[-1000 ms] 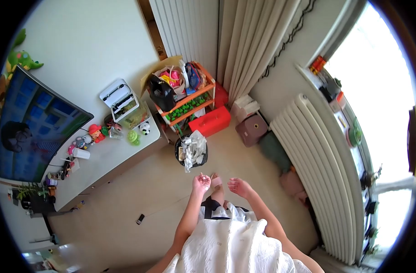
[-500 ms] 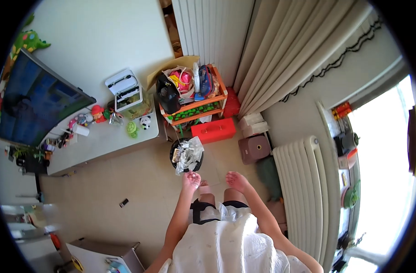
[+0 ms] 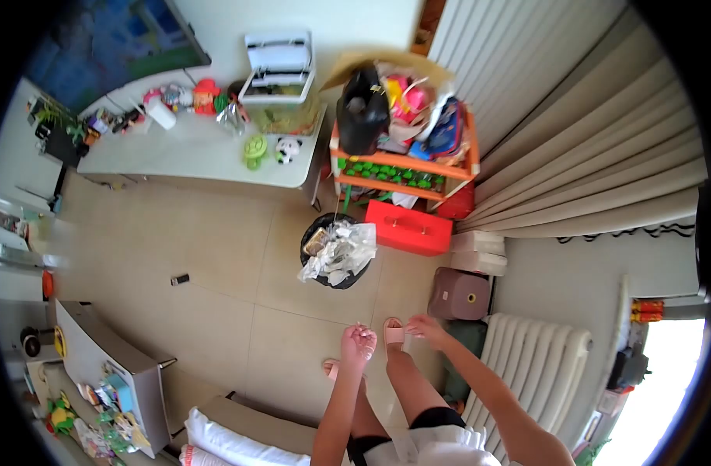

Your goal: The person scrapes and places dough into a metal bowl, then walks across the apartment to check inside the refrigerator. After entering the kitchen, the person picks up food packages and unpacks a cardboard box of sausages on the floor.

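My left hand (image 3: pixel 359 342) is raised in front of my legs, palm up, with its fingers curled in. Whether something small lies in those fingers I cannot make out. To its right, my right hand (image 3: pixel 427 329) points leftward with loosely bent fingers a little apart, slightly blurred, and nothing shows in it. Both hands are nearest to a bin (image 3: pixel 307 260) lined with a black bag, which stands on the floor ahead. Crumpled white plastic and paper (image 3: pixel 348 250) fill it. Below my hands, pink slippers (image 3: pixel 394 332) are on my feet.
A red box (image 3: pixel 408 228) lies right of the bin, before an orange shelf cart (image 3: pixel 402 185) loaded with bags. A white cabinet (image 3: pixel 208 159) holds toys and a fish tank (image 3: pixel 282 113). A radiator (image 3: pixel 530 357) is at right. A small dark object (image 3: pixel 180 279) lies on the floor.
My view has turned, so the bin and cart appear shifted and more of the floor and couch shows. My hands now appear farther from the bin, and my legs look mid-step.
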